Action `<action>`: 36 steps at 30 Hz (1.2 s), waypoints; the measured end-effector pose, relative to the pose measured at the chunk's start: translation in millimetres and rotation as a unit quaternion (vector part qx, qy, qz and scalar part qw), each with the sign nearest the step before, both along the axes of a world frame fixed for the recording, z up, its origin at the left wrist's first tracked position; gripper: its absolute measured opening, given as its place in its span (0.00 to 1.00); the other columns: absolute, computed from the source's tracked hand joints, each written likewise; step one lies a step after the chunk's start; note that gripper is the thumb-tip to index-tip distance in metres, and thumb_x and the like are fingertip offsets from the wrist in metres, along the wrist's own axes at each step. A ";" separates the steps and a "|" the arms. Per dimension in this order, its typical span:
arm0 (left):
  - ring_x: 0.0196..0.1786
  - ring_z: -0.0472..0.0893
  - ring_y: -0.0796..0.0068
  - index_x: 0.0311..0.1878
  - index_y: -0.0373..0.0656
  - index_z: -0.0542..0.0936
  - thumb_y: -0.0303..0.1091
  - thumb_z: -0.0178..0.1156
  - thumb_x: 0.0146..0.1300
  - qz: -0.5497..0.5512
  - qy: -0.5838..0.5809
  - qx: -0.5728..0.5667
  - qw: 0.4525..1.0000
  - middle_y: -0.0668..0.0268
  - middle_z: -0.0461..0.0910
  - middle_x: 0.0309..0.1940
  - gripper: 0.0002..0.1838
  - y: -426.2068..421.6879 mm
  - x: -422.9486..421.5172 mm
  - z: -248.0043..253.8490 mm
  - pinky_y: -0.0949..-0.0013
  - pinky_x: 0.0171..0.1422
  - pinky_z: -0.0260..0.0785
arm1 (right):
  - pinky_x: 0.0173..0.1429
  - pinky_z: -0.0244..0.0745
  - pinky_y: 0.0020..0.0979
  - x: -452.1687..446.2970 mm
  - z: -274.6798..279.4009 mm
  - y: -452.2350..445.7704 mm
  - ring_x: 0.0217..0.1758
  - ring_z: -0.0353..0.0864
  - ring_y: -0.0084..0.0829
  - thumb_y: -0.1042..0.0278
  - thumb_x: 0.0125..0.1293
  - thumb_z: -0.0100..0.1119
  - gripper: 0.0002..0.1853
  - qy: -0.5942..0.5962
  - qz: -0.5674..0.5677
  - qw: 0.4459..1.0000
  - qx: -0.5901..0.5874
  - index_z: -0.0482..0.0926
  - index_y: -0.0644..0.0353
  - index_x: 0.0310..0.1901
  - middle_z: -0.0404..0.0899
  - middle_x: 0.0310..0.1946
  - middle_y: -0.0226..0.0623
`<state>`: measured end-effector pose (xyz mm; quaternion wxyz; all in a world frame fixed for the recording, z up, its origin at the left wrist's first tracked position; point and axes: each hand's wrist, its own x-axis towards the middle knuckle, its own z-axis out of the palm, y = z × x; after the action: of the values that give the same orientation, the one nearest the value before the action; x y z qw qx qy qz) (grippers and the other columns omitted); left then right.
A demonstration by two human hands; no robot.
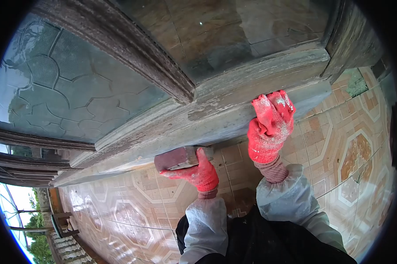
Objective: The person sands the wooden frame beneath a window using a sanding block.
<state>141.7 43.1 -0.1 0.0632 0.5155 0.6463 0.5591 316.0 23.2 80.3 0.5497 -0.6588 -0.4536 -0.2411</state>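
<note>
My left hand (198,175), in a red rubber-coated glove, grips a block (177,159) with a dark reddish face and grey sides, like a sanding block. Thumb and fingers spread along its sides, and the block lies close to the lower edge of the weathered wooden sill (233,90). Further right, my right hand (272,127) wears a matching glove, dusty and with whitish worn patches. Its fingers are curled closed at the outer edge of the sill. Whatever may be inside them is hidden.
Above the sill are glass panes (84,88) divided by a worn wooden bar (132,48). Patterned tiles (132,215) cover the floor below. A greenish-grey patch (356,83) lies at the right by the frame post. A balustrade (69,246) stands at lower left.
</note>
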 end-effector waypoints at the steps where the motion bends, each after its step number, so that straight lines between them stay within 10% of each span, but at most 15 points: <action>1: 0.75 0.47 0.46 0.73 0.35 0.27 0.56 0.74 0.44 -0.002 -0.002 0.000 1.000 0.43 0.37 0.73 0.73 1.5 6.1 14.7 0.44 0.75 0.42 | 0.52 0.71 0.41 2.2 -0.9 0.6 0.53 0.74 0.47 0.78 0.51 0.50 0.17 -0.017 -0.008 1.000 -0.009 0.82 0.56 0.42 0.76 0.48 0.41; 4: 0.77 0.39 0.47 0.74 0.35 0.31 0.51 0.73 0.47 -0.028 -0.069 0.127 0.989 0.44 0.34 0.75 0.68 0.1 11.8 42.6 0.47 0.78 0.32 | 0.51 0.71 0.41 -1.6 6.4 -2.2 0.53 0.74 0.47 0.79 0.51 0.49 0.18 0.007 -0.002 1.000 -0.027 0.82 0.55 0.42 0.76 0.48 0.41; 7: 0.77 0.40 0.48 0.74 0.36 0.29 0.39 0.74 0.46 0.028 0.086 0.041 0.995 0.46 0.34 0.75 0.67 1.2 0.1 -15.4 0.47 0.78 0.32 | 0.59 0.66 0.44 1.9 -0.6 2.3 0.54 0.73 0.46 0.78 0.37 0.58 0.26 -0.004 0.005 1.000 0.011 0.81 0.49 0.44 0.76 0.46 0.35; 10: 0.77 0.41 0.49 0.74 0.35 0.29 0.37 0.74 0.45 0.007 0.005 -0.018 1.000 0.46 0.34 0.75 0.68 -2.5 1.9 -14.0 0.47 0.78 0.31 | 0.58 0.66 0.44 -0.6 -1.8 1.3 0.54 0.73 0.46 0.77 0.38 0.57 0.26 0.013 0.000 1.000 0.009 0.81 0.49 0.44 0.76 0.46 0.34; 14: 0.77 0.42 0.49 0.74 0.34 0.31 0.38 0.74 0.44 -0.089 -0.113 0.139 0.980 0.46 0.35 0.75 0.67 -2.5 15.6 42.9 0.49 0.78 0.34 | 0.59 0.66 0.44 -5.0 -1.6 -0.2 0.55 0.73 0.46 0.77 0.38 0.58 0.25 0.067 0.019 0.997 0.026 0.81 0.49 0.44 0.76 0.47 0.34; 28: 0.76 0.44 0.50 0.74 0.34 0.34 0.60 0.70 0.48 0.038 0.052 0.072 0.995 0.46 0.38 0.75 0.68 9.5 -12.6 10.7 0.50 0.78 0.36 | 0.57 0.67 0.42 -4.6 1.9 0.1 0.54 0.72 0.45 0.78 0.37 0.57 0.25 0.071 0.022 0.997 0.013 0.83 0.49 0.42 0.76 0.45 0.34; 36: 0.73 0.52 0.55 0.76 0.41 0.34 0.44 0.69 0.50 -0.034 -0.161 0.117 0.979 0.52 0.40 0.74 0.62 8.5 0.4 28.0 0.52 0.75 0.48 | 0.57 0.67 0.43 0.8 -1.9 0.5 0.55 0.72 0.45 0.78 0.36 0.57 0.27 0.013 0.026 0.999 0.012 0.82 0.50 0.44 0.75 0.47 0.35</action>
<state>142.1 51.6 27.9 0.1246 0.4440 0.5400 0.7041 316.8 23.6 78.4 0.5694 -0.6429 -0.4610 -0.2235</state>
